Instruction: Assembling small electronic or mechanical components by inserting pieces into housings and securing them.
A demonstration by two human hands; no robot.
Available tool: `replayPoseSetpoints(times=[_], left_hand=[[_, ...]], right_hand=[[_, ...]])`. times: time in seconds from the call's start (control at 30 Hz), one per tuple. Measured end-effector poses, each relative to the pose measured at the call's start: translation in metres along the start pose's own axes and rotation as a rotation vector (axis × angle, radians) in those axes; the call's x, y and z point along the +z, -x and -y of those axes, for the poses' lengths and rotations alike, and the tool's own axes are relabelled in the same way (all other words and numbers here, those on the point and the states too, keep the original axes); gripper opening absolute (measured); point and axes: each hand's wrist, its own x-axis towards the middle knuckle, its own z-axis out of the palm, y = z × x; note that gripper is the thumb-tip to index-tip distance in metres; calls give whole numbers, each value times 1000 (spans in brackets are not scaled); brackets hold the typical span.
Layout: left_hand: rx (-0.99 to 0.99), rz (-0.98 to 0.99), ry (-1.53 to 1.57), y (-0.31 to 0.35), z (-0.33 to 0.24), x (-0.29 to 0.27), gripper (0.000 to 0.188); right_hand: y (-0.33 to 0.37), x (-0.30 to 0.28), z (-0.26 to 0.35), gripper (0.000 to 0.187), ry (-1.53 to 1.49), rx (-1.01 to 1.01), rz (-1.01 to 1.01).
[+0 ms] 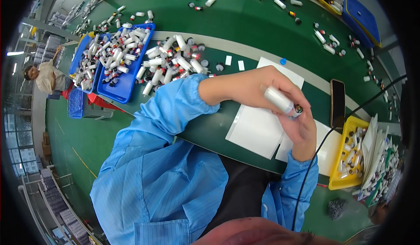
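A small white cylindrical bottle (278,100) with a dark, shiny end lies tilted between my hands, above white sheets of paper (256,129) on the green table. My left hand (256,85) reaches in from the left and is closed around the bottle's body. At the dark end, the fingers of my right hand (302,129) are closed on the bottle as well. Some fingertips are hidden behind it. Left of my hands, a heap of similar bottles (173,61) with black and red parts lies loose on the table.
Blue trays (127,85) full of bottles stand at the left, and a yellow tray (337,175) stands at the right. A phone (337,100) lies near the yellow tray. A black cable (326,138) crosses in front of my right sleeve. Another person (46,76) stands far left.
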Motion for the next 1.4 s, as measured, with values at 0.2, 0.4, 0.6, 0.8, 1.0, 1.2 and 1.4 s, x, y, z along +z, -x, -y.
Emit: replayPoseSetpoints(times=[0.2,0.4,0.6,0.8,1.0,1.2,1.4], left_hand=[[-243,-407,-504,44,-64,-108,34],[-763,-481,-862,165,-60,-315,55],[-748,-1048,-814,138,4,-426,62],[-975,-1158,-1387,142,70,-551,56],[-825,-872,-1011,85,68,-485,38],[-863,-713,-918,24,71,-392,74],[-810,-664,-1484,1,90,-397,84]], right_hand=[[0,-21,-1,24,156,-113,-260],[-7,-15,-4,17,161,-118,-347],[-11,-25,-12,21,291,-146,-368],[-11,-25,-8,34,324,-143,-330],[-13,-26,-10,36,344,-124,-367],[-8,-23,-11,32,363,-74,-306],[-6,-24,-11,22,411,-52,-248]])
